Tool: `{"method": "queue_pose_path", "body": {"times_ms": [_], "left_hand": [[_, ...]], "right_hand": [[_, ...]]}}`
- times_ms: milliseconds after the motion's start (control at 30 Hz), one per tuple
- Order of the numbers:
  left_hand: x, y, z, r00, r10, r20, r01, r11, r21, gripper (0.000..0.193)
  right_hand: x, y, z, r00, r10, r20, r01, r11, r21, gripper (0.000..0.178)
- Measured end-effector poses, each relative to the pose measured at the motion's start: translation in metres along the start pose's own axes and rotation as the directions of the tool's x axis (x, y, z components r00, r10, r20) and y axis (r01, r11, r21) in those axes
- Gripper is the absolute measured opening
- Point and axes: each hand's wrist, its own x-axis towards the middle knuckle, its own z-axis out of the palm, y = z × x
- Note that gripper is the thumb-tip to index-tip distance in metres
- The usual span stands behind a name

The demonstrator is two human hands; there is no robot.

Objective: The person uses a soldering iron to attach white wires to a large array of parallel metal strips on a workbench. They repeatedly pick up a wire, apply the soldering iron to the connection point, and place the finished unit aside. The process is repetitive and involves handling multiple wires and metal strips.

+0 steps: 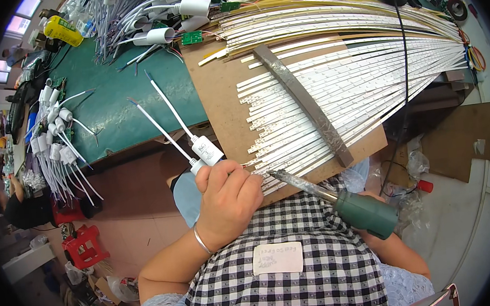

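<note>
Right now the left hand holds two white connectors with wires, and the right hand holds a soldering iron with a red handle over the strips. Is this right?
Not fully. The head view shows the soldering iron has a green handle, not red. The rest stands: the left hand holds two white connectors with wires, and the right hand, mostly hidden behind the handle, holds the iron with its tip at the strips.

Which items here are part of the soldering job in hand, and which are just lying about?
In use:
- left hand gripping two white cable connectors
- right hand, mostly hidden, on the green-handled soldering iron
- white LED strips on the brown board, pinned by a metal bar

Lying about:
- white connector bundle
- yellow bottle
- red stool
</note>
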Motion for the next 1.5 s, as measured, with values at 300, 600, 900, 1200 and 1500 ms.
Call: {"method": "queue_pose_path", "body": {"times_ms": [300, 600, 900, 1200, 1500], "left_hand": [[0.001, 0.001, -0.001, 1.0, -0.003, 0.0, 0.003, 1.0, -0.012, 0.022], [0.003, 0.002, -0.004, 1.0, 0.004, 0.023, -0.004, 1.0, -0.014, 0.023], [-0.002, 0.002, -0.001, 0.999, -0.007, 0.036, 0.01, 0.998, -0.069, 0.024], [0.0, 0.002, -0.005, 0.999, -0.02, 0.031, 0.024, 0.991, -0.133, 0.023], [0.002, 0.002, -0.004, 0.998, -0.043, 0.044, 0.049, 0.99, -0.135, 0.022]], "right_hand": [[-0.003, 0.002, -0.006, 0.998, 0.039, 0.056, -0.04, 0.999, 0.023, 0.045], [0.084, -0.024, 0.055, 0.985, 0.172, -0.007, -0.081, 0.504, 0.86, 0.078], [0.089, 0.002, 0.075, 0.975, 0.187, 0.118, -0.204, 0.558, 0.805, 0.073], [0.089, 0.006, 0.077, 0.976, 0.176, 0.128, -0.207, 0.573, 0.793, 0.072], [0.089, 0.007, 0.078, 0.98, 0.164, 0.117, -0.192, 0.596, 0.779, 0.07]]}}
